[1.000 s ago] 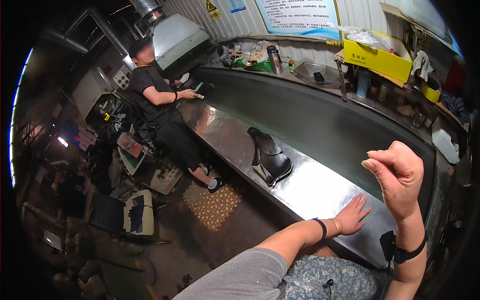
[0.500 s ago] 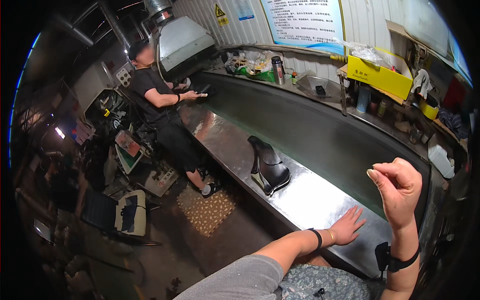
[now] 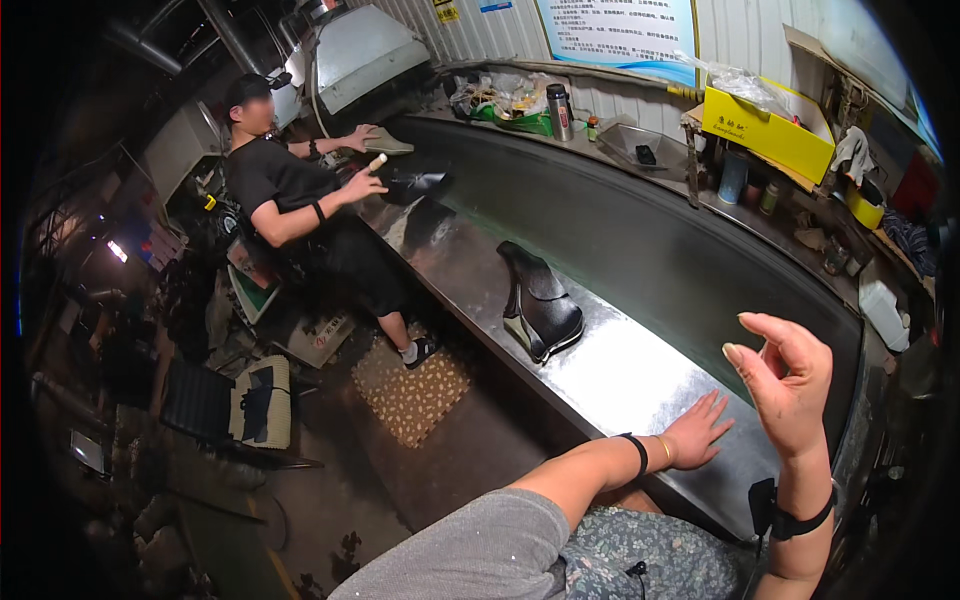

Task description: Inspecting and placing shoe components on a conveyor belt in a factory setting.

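My left hand [image 3: 696,432] lies flat on the shiny metal ledge [image 3: 620,400], fingers spread, holding nothing. Raised over the ledge's right end, my right hand [image 3: 785,385] has its thumb and index finger apart in a C shape. No object shows between them; the other fingers are partly hidden behind. On the ledge ahead of my left hand, apart from it, rests a black leather piece [image 3: 548,308] with a pale lined edge, shaped like a shoe upper.
A dark conveyor belt [image 3: 640,260] runs beyond the ledge. A co-worker [image 3: 290,190] stands at the far left, handling a pale-handled tool [image 3: 376,166] and a grey-green piece [image 3: 388,143]. A thermos [image 3: 559,112] and a yellow box [image 3: 765,130] sit along the wall.
My right thumb and index finger have spread wider apart. My left hand stays flat on the ledge. The co-worker has raised the tool and reached to the grey-green piece; the view has shifted slightly.
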Tool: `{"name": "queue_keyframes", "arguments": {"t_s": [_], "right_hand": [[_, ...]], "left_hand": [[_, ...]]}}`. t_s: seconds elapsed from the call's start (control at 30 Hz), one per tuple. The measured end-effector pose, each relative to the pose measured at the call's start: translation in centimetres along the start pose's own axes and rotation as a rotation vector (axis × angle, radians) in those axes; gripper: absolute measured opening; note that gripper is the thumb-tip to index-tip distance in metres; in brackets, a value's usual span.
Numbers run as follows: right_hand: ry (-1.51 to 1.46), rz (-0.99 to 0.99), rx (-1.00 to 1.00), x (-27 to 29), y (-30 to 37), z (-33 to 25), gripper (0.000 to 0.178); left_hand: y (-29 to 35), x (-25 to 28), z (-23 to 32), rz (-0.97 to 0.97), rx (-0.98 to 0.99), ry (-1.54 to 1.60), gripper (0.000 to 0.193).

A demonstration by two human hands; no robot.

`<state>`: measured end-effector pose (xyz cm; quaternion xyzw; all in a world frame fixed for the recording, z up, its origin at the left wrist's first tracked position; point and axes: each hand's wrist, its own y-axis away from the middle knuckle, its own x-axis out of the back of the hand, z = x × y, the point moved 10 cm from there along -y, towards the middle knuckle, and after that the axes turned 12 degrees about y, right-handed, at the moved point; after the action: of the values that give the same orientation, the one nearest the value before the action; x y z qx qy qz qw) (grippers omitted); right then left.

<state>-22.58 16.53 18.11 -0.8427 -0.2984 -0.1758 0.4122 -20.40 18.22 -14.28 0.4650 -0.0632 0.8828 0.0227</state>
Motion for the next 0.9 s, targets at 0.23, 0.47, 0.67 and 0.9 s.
{"name": "queue_keyframes", "arguments": {"t_s": [0.23,0.47,0.67,0.9], "right_hand": [[-0.053,-0.167,0.223,-1.8,2.2,-4.8,0.044],[-0.346,-0.541,0.662,-4.1,5.6,-13.4,0.063],[-0.023,-0.637,0.384,-8.0,7.9,-9.0,0.062],[-0.232,-0.578,0.726,-7.7,10.7,-18.6,0.067]], "left_hand": [[-0.3,-1.4,-0.4,0.013,-0.011,-0.078,0.060],[0.1,-1.4,-0.6,0.102,-0.057,-0.136,0.059],[-0.5,-1.2,-0.2,0.044,-0.058,-0.152,0.061],[-0.4,0.1,-0.4,0.211,-0.142,-0.006,0.052]]}}
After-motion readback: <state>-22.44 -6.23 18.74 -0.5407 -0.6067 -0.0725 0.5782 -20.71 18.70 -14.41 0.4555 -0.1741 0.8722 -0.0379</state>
